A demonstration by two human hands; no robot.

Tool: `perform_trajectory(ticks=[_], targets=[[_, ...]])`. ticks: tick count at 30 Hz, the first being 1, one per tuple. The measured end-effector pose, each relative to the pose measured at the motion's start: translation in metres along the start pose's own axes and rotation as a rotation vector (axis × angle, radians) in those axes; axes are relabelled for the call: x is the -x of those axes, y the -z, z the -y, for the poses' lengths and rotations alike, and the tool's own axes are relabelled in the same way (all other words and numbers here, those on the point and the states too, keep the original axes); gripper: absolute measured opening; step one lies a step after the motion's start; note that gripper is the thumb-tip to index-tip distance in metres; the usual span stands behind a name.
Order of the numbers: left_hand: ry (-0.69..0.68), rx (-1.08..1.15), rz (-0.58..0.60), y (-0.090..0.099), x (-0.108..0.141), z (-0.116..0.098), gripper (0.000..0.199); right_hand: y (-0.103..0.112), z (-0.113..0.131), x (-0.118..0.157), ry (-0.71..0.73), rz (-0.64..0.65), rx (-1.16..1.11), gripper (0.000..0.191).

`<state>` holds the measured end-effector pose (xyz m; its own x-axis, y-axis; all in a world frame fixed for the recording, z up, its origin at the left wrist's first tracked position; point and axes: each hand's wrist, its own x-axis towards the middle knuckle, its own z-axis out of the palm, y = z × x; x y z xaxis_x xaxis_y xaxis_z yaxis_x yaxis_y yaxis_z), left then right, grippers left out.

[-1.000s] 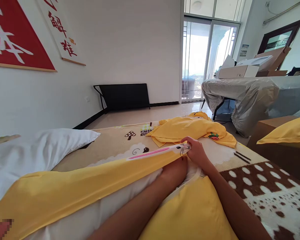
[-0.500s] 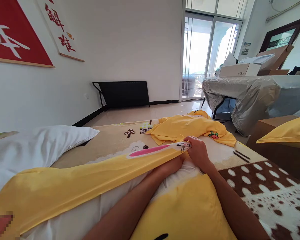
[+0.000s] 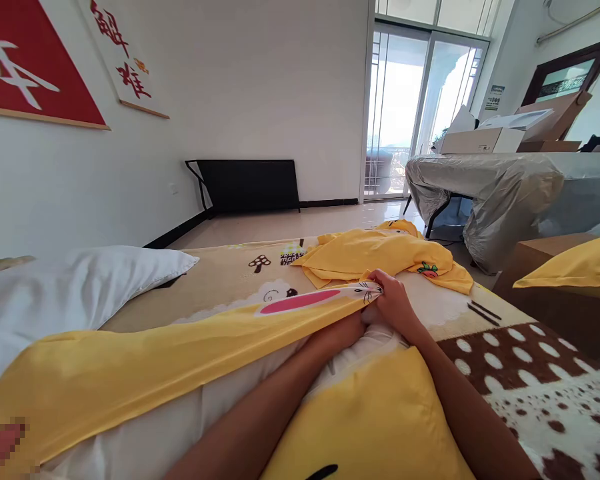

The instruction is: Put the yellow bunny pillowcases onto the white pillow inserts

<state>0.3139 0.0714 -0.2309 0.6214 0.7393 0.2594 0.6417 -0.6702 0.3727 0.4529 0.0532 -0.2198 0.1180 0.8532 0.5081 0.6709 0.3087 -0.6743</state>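
Note:
A yellow pillowcase (image 3: 180, 357) with a printed white rabbit and pink ears stretches from the lower left to my right hand (image 3: 394, 299). That hand is closed, pinching the edge of the cloth by the rabbit's face. My left hand (image 3: 347, 328) reaches beneath this edge, against a white pillow (image 3: 240, 393); its fingers are hidden by the cloth. More yellow cloth (image 3: 375, 420) with a black mark covers the near part of the white pillow, between my forearms.
Crumpled yellow fabric (image 3: 375, 250) lies beyond my hands on the patterned blanket (image 3: 225, 270). Another white pillow (image 3: 95, 277) is at left. Two dark sticks (image 3: 484, 313) lie to the right, near a cardboard box (image 3: 535, 267) and a plastic-covered table (image 3: 505, 177).
Both hands stay almost in place, the right one still gripping the pillowcase edge. The view has shifted very slightly.

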Motion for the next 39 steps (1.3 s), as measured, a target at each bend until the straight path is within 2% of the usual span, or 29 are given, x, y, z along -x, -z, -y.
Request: perform_trajectory(ticks=[4, 11, 13, 18, 20, 25, 27, 31, 36, 39], targets=[[-0.096, -0.027, -0.030, 0.005, 0.011, -0.008, 0.049, 0.003, 0.003, 0.001, -0.004, 0.014, -0.009, 0.028], [-0.243, -0.178, 0.003, 0.014, 0.022, -0.025, 0.032, 0.005, 0.007, 0.003, 0.005, -0.054, -0.045, 0.028], [-0.203, -0.206, 0.042, 0.015, 0.025, -0.030, 0.026, 0.006, 0.007, 0.003, 0.017, -0.086, -0.059, 0.031], [0.013, -0.174, 0.121, 0.018, 0.028, -0.035, 0.010, 0.007, 0.008, 0.004, 0.022, -0.144, -0.048, 0.036], [0.059, -0.076, 0.103, 0.020, 0.027, -0.035, 0.013, 0.008, 0.007, 0.004, 0.016, -0.147, -0.038, 0.034], [-0.096, 0.066, 0.003, 0.020, 0.020, -0.028, 0.038, 0.009, 0.007, 0.003, 0.013, -0.145, -0.033, 0.033], [-0.058, 0.078, 0.010, 0.017, 0.016, -0.023, 0.043, 0.010, 0.009, 0.003, 0.016, -0.122, -0.038, 0.031], [0.081, 0.143, 0.038, 0.009, 0.006, -0.015, 0.044, 0.012, 0.010, 0.003, -0.005, -0.030, 0.005, 0.030], [0.059, 0.193, 0.027, 0.004, 0.001, -0.013, 0.036, 0.015, 0.006, 0.003, -0.048, 0.064, 0.138, 0.045], [0.050, 0.169, 0.000, 0.003, 0.004, -0.014, 0.036, 0.013, 0.004, 0.004, -0.065, 0.015, 0.213, 0.038]])
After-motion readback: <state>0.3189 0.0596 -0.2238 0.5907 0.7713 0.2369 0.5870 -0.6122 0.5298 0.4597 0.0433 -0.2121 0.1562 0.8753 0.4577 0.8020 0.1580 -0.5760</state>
